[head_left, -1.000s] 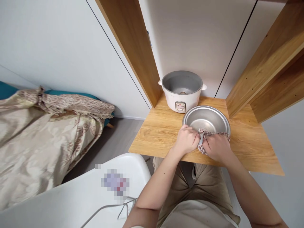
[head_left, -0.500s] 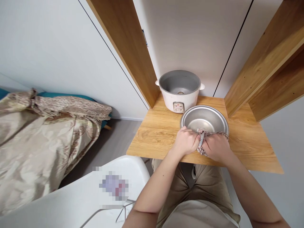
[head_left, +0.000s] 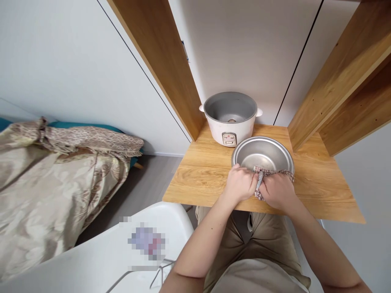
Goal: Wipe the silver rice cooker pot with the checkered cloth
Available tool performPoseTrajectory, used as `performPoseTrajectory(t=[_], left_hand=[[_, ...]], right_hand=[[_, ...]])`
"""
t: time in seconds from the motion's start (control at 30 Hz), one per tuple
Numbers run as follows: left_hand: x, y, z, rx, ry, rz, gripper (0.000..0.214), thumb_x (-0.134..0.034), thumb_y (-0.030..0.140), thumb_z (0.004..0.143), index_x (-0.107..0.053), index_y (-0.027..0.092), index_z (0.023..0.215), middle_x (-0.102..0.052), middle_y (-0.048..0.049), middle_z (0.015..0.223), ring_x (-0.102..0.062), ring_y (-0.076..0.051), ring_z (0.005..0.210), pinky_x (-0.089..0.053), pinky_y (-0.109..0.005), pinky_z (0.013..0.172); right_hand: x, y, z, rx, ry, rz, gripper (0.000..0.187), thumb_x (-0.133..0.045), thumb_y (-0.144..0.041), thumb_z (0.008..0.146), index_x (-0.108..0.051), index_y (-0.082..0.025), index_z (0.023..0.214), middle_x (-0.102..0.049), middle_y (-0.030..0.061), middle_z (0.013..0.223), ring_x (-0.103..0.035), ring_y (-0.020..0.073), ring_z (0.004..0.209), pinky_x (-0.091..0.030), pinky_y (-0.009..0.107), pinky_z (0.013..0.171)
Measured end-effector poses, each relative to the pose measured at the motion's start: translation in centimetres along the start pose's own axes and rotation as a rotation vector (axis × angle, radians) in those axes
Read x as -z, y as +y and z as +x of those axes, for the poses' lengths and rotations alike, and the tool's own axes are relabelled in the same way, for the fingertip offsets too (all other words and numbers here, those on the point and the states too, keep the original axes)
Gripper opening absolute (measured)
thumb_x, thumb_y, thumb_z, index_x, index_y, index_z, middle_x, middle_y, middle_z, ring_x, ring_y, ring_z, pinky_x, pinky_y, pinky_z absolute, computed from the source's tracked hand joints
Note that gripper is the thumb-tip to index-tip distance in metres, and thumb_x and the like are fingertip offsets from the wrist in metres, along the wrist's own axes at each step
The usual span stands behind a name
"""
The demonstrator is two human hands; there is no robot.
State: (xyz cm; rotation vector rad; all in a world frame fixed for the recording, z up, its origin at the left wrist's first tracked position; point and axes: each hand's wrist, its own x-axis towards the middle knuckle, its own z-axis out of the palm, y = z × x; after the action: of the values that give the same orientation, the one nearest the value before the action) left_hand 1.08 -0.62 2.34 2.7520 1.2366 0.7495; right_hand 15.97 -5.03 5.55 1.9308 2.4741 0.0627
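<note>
A silver metal inner pot (head_left: pixel 259 148) of a rice cooker sits on the wooden shelf, its open top facing up. My left hand (head_left: pixel 242 181) is closed at the near left rim of the pot. A checked, reddish-brown and white cloth (head_left: pixel 259 193) lies over the near right rim. My right hand (head_left: pixel 277 189) is closed on this cloth against the pot, right beside my left hand. Behind the pot stands the white rice cooker body (head_left: pixel 230 122), lidless, with its grey inside showing. My palms and the undersides of my fingers are hidden.
The wooden shelf (head_left: pixel 195 175) ends just in front of my legs. Wooden uprights (head_left: pixel 161 61) flank it against a white wall. At lower left is a white chair (head_left: pixel 100 248) with a blurred item on it. A bed with a patterned cover (head_left: pixel 61 183) stands further left.
The view has shifted slightly. Both hands stay at the pot's near rim, and the pot and cooker body keep their places.
</note>
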Motion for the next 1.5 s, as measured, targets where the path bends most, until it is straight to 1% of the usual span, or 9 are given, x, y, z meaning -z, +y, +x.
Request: performPoseTrajectory(t=[0.17, 0.33, 0.43, 0.67, 1.0, 1.1, 1.33, 1.4, 1.5], left_hand=[[0.1, -0.2, 0.1, -0.031, -0.021, 0.009, 0.042, -0.038, 0.027, 0.092, -0.061, 0.018, 0.059, -0.065, -0.0045, 0.061, -0.057, -0.016, 0.06, -0.026, -0.036, 0.065], [0.2, -0.4, 0.1, -0.058, -0.025, 0.007, 0.04, -0.039, 0.026, 0.091, -0.06, 0.018, 0.058, -0.065, -0.0035, 0.061, -0.056, -0.015, 0.06, -0.025, -0.036, 0.065], [0.1, -0.2, 0.1, -0.035, -0.009, 0.003, 0.04, -0.039, 0.026, 0.091, -0.059, 0.018, 0.057, -0.066, -0.0035, 0.06, -0.057, -0.016, 0.06, -0.025, -0.036, 0.065], [-0.1, 0.0, 0.0, 0.017, -0.014, -0.012, 0.043, -0.036, 0.027, 0.092, -0.059, 0.018, 0.057, -0.066, -0.0043, 0.061, -0.056, -0.015, 0.06, -0.027, -0.036, 0.066], [0.1, -0.3, 0.0, -0.046, -0.014, 0.002, 0.04, -0.039, 0.026, 0.091, -0.06, 0.019, 0.058, -0.066, -0.0029, 0.061, -0.057, -0.015, 0.061, -0.026, -0.037, 0.065], [0.1, -0.1, 0.0, -0.026, -0.002, 0.011, 0.04, -0.039, 0.026, 0.091, -0.06, 0.019, 0.057, -0.065, -0.0029, 0.06, -0.057, -0.016, 0.06, -0.027, -0.037, 0.065], [0.0, 0.1, -0.1, 0.011, -0.003, 0.005, 0.04, -0.038, 0.026, 0.091, -0.059, 0.018, 0.057, -0.065, -0.0035, 0.06, -0.056, -0.016, 0.06, -0.027, -0.036, 0.066], [0.1, -0.1, -0.1, -0.002, -0.008, 0.004, 0.041, -0.038, 0.026, 0.091, -0.059, 0.018, 0.058, -0.066, -0.0038, 0.06, -0.056, -0.016, 0.059, -0.026, -0.036, 0.066], [0.3, -0.3, 0.0, -0.025, -0.026, 0.002, 0.04, -0.038, 0.025, 0.091, -0.059, 0.018, 0.058, -0.066, -0.0038, 0.061, -0.056, -0.016, 0.06, -0.026, -0.036, 0.065]], right_hand=[[0.3, 0.8, 0.1, 0.107, -0.05, 0.002, 0.04, -0.035, -0.031, 0.091, -0.068, -0.017, 0.073, -0.07, 0.0104, 0.074, -0.062, 0.0203, 0.064, -0.032, 0.031, 0.06], [0.5, 1.9, 0.2, 0.221, -0.046, -0.01, 0.039, -0.035, -0.029, 0.091, -0.067, -0.018, 0.071, -0.07, 0.0092, 0.074, -0.062, 0.0198, 0.065, -0.032, 0.03, 0.061], [0.5, 1.7, 0.1, 0.197, -0.057, -0.007, 0.039, -0.036, -0.029, 0.09, -0.068, -0.017, 0.07, -0.071, 0.0099, 0.074, -0.062, 0.0195, 0.065, -0.033, 0.03, 0.061], [-0.1, -0.2, -0.1, -0.018, -0.008, 0.004, 0.042, -0.036, -0.031, 0.089, -0.069, -0.017, 0.069, -0.07, 0.0112, 0.071, -0.062, 0.0202, 0.064, -0.035, 0.03, 0.063], [0.2, 2.2, -0.1, 0.202, 0.004, 0.027, 0.04, -0.035, -0.029, 0.091, -0.066, -0.018, 0.069, -0.07, 0.0077, 0.073, -0.06, 0.0189, 0.063, -0.029, 0.03, 0.06], [0.1, 2.1, -0.1, 0.178, 0.003, 0.024, 0.041, -0.034, -0.03, 0.091, -0.067, -0.018, 0.069, -0.07, 0.0086, 0.072, -0.06, 0.0186, 0.063, -0.03, 0.03, 0.061], [-0.2, -0.1, -0.2, -0.002, 0.021, 0.032, 0.043, -0.035, -0.03, 0.09, -0.069, -0.018, 0.067, -0.07, 0.0104, 0.07, -0.061, 0.0199, 0.063, -0.033, 0.03, 0.062], [-0.1, -0.1, -0.2, -0.001, 0.016, 0.033, 0.042, -0.035, -0.03, 0.09, -0.068, -0.018, 0.067, -0.07, 0.0099, 0.071, -0.061, 0.0198, 0.063, -0.033, 0.03, 0.062], [0.1, 0.7, -0.2, 0.087, -0.005, 0.034, 0.04, -0.035, -0.03, 0.091, -0.068, -0.019, 0.071, -0.07, 0.0087, 0.074, -0.061, 0.0193, 0.063, -0.032, 0.029, 0.061]])
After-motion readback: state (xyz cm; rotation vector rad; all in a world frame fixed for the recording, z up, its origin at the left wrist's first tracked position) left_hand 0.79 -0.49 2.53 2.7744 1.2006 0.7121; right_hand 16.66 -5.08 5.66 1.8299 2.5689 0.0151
